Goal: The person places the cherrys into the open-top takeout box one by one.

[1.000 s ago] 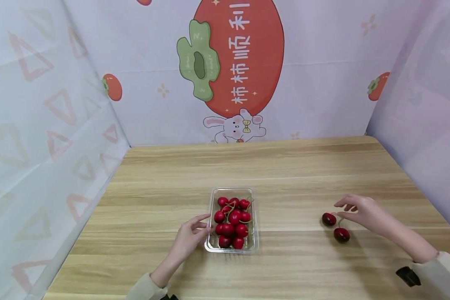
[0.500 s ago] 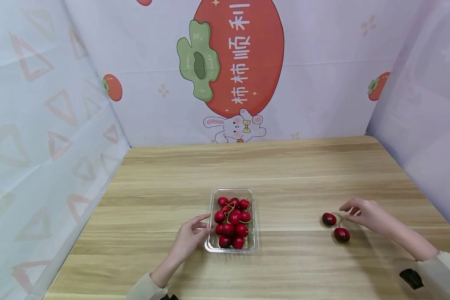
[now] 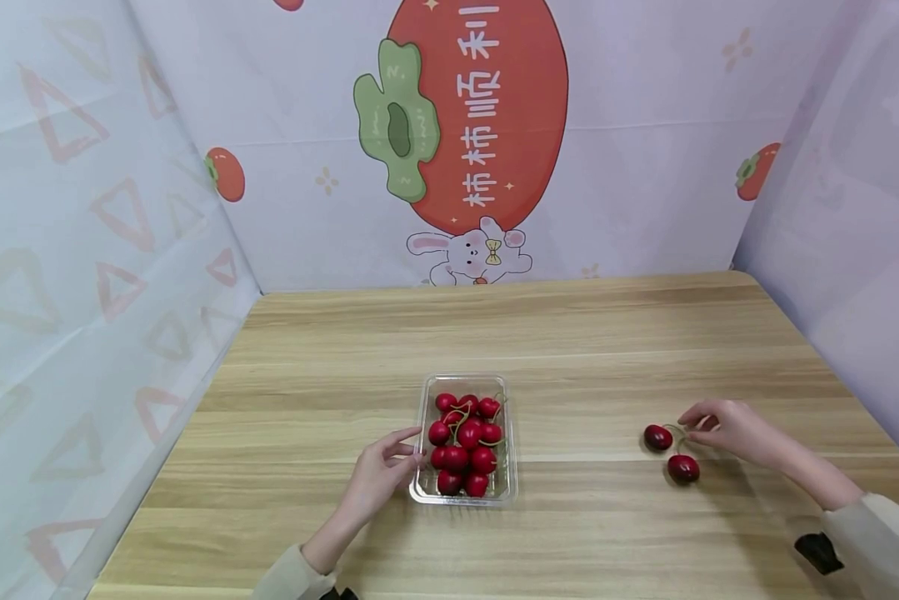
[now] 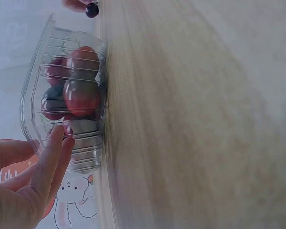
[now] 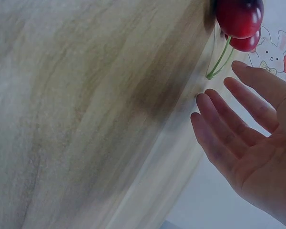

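Observation:
A clear plastic box (image 3: 511, 467) holds several red cherries (image 3: 469, 433) with green stems. My left hand (image 3: 377, 477) is at its left side, with fingertips against the wall near the rim; in the left wrist view the fingers (image 4: 48, 162) lie nearly straight along the outside. To the right, a pair of dark red cherries (image 3: 682, 469) joined at their stems (image 5: 219, 67) rests on the table. My right hand (image 3: 737, 429) is just right of the stem joint. In the right wrist view its fingers are spread and slightly bent, the fingertips close to the stems, holding nothing.
The wooden table (image 3: 569, 333) reaches back to a printed cloth (image 3: 644, 167) with a big persimmon and a rabbit. Cloth walls (image 3: 82, 292) stand at left and right. Table surface lies between the box and the cherry pair.
My right hand has drawn back slightly to the right from the cherry stems, then settled beside the stem joint. The left hand, the box and the cherries have stayed in place.

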Available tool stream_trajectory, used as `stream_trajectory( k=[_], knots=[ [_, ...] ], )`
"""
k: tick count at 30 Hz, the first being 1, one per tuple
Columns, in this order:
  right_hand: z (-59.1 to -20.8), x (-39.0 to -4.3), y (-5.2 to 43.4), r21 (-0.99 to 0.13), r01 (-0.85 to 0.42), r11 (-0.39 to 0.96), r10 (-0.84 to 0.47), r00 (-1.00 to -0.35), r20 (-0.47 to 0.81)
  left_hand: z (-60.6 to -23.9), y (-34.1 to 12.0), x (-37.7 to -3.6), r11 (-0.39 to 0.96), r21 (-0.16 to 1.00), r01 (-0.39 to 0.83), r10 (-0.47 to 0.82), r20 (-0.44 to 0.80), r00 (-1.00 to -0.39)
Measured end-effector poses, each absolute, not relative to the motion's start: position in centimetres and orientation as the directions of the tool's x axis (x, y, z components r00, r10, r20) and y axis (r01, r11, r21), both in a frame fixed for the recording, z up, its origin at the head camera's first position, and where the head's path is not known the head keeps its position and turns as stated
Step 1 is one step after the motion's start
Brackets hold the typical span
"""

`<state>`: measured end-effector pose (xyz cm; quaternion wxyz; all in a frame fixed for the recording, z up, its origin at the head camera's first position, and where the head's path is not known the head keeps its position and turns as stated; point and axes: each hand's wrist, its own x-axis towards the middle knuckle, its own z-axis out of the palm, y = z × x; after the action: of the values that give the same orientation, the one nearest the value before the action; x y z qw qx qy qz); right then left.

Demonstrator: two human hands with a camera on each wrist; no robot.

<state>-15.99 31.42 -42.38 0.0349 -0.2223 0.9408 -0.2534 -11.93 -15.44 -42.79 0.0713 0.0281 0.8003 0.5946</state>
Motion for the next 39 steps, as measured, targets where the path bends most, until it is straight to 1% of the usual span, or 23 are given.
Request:
stream_trajectory(
  k=[6, 18, 22, 27, 32, 35, 39],
  knots=[
    [-42.7, -16.2, 31.5, -0.514, -0.38, 0.769, -0.433, -0.901, 0.017, -42.7, -15.5, -12.0, 0.307, 0.95, -0.049, 0.124, -0.091, -0.988],
    [-43.1, -16.6, 31.1, -0.481, -0.354, 0.802, -0.401, -0.916, 0.006, -42.8, -15.6, -12.0, 0.324, 0.945, -0.041, 0.13, -0.087, -0.988],
    [-43.2, -16.7, 30.9, -0.464, -0.362, 0.808, -0.403, -0.915, 0.013, -42.8, -15.7, -12.0, 0.317, 0.947, -0.047, 0.134, -0.093, -0.987],
    [-43.5, -16.9, 30.7, -0.437, -0.393, 0.809, -0.411, -0.91, 0.057, -42.7, -15.7, -12.0, 0.313, 0.949, -0.045, 0.14, -0.093, -0.986],
    [-43.9, -16.9, 30.5, -0.426, -0.396, 0.813, -0.397, -0.913, 0.093, -42.6, -15.7, -12.0, 0.312, 0.949, -0.05, 0.138, -0.098, -0.986],
    [-44.1, -17.0, 30.4, -0.427, -0.384, 0.819, -0.384, -0.919, 0.09, -42.6, -15.7, -11.9, 0.312, 0.949, -0.049, 0.137, -0.096, -0.986],
    [-44.0, -17.1, 30.1, -0.427, -0.352, 0.833, -0.365, -0.929, 0.054, -42.6, -15.6, -11.9, 0.31, 0.95, -0.047, 0.137, -0.094, -0.986]
  ],
)
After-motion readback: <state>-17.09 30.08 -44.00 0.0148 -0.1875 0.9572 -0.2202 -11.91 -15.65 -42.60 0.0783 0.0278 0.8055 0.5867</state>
